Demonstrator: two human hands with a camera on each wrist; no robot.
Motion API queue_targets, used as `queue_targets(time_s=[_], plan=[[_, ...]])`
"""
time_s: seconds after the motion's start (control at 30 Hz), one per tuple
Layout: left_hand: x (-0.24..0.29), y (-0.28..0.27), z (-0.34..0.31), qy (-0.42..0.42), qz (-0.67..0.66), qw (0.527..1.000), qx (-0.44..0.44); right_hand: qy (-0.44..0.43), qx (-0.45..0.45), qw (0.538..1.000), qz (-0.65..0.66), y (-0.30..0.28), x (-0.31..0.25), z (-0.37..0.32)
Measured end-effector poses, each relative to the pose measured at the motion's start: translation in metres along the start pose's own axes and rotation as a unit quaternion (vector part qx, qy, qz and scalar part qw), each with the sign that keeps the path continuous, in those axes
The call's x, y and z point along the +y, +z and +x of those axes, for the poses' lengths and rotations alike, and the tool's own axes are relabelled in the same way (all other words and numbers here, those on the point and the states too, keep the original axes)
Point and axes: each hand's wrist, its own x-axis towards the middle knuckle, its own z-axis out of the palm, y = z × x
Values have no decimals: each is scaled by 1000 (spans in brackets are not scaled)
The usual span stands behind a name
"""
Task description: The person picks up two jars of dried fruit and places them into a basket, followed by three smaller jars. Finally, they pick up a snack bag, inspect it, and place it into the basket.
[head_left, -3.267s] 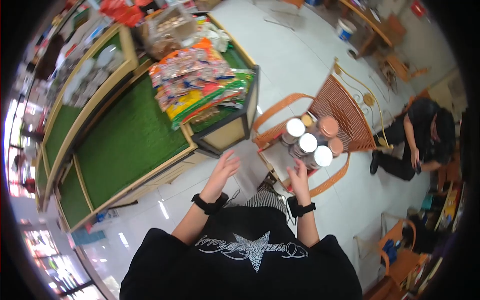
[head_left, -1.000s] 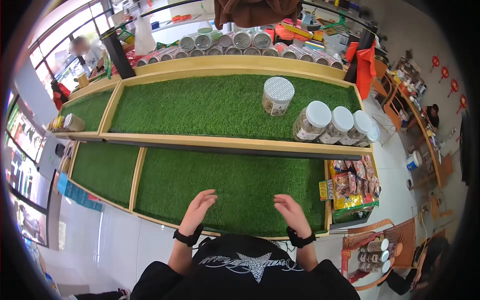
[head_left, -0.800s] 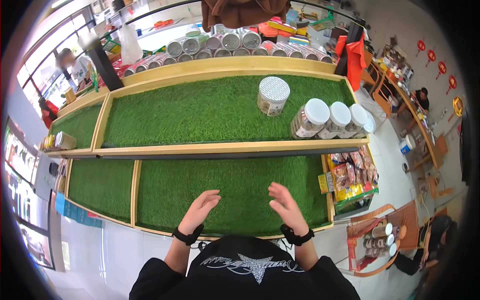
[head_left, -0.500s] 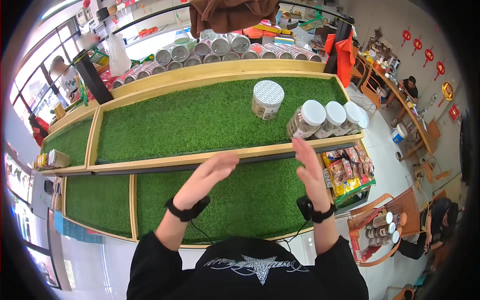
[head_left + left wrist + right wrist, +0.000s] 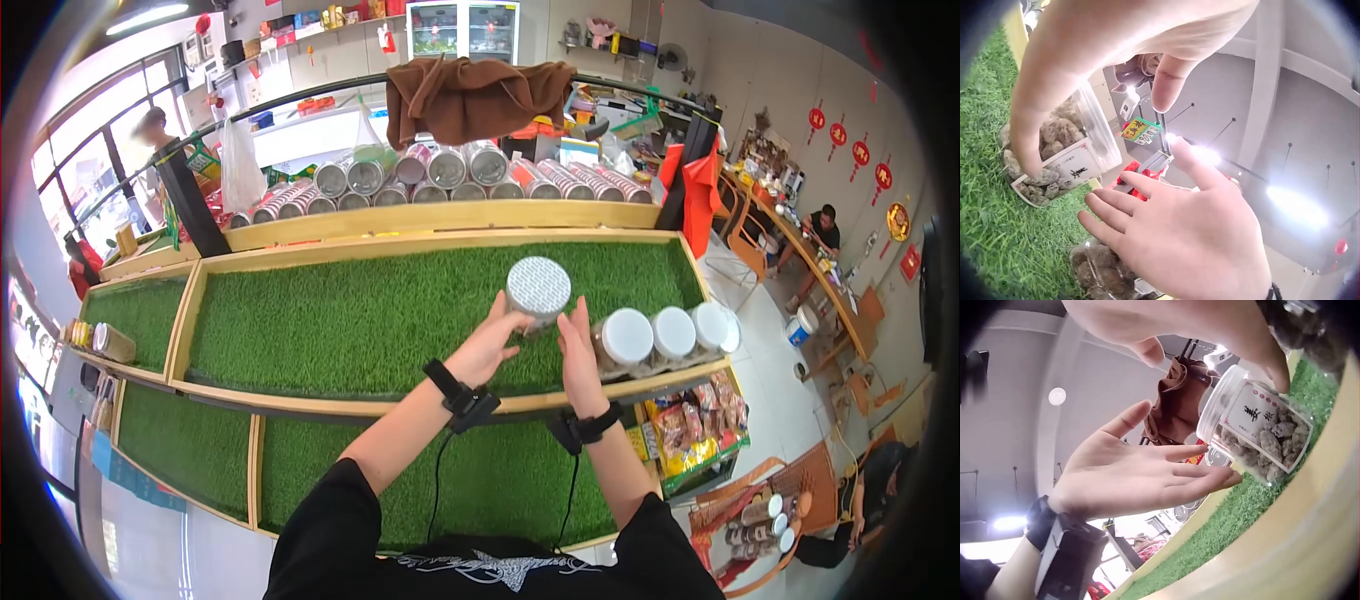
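Observation:
A clear plastic jar [image 5: 539, 290] with a white patterned lid stands on the green turf of the upper shelf. Brownish-grey lumps and a white printed label show in the jar [image 5: 1260, 428] in the right wrist view. My left hand [image 5: 484, 348] is at its left side, fingers extended, and overlaps the jar [image 5: 1060, 147] in the left wrist view. My right hand [image 5: 578, 360] is on the other side, palm turned toward the jar and fingers nearly straight. Neither hand is curled round it. Several similar white-lidded jars [image 5: 627, 337] stand in a row right of my right hand.
The upper shelf's wooden front edge [image 5: 380, 405] runs under my forearms. Behind are stacked cans [image 5: 450, 172] and a brown cloth [image 5: 470, 100] over a rail. Snack packets [image 5: 695, 425] lie lower right, near a wicker chair [image 5: 800, 475] holding more jars. People sit at the right.
The view has turned from the wicker chair with jars to the turf-lined shelves. Both hands have moved forward from above the lower shelf to either side of the patterned-lid jar.

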Motion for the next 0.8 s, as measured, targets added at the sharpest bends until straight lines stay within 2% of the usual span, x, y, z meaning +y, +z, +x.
queue_targets(time_s=[0.2, 0.4, 0.5, 0.53, 0.57, 0.6, 0.67, 0.7, 0.73, 0.77, 0.8], plan=[[-5, -2, 17, -9, 48, 999, 17, 10, -20, 1000, 2, -4, 9, 15], [-3, -3, 8, -5, 61, 998, 10, 0, -82, 997, -5, -2, -6, 0], [-3, -4, -5, -8, 109, 994, 16, -53, -110, 992, -29, 2, -12, -19], [-7, -4, -12, 93, 153, 984, 14, -53, -110, 992, -29, 5, -20, -29], [-9, -4, -19, 194, 195, 961, 12, -79, -114, 989, -56, 7, -31, -41], [-4, 2, -36, 194, 195, 962, 12, -105, -117, 984, -82, 10, -41, -54], [16, 25, -85, 237, 310, 920, 44, -151, -113, 980, -70, 15, -54, -82], [13, 30, -103, 290, 426, 852, 92, -184, -116, 974, -65, 15, -58, -96], [9, 34, -121, 333, 534, 765, 137, -215, -117, 968, -59, 16, -61, -109], [8, 43, -138, 358, 548, 739, 158, -228, -102, 966, -66, 15, -63, -122], [-3, 43, -147, 350, 548, 744, 155, -243, -88, 964, -61, 14, -59, -130]])
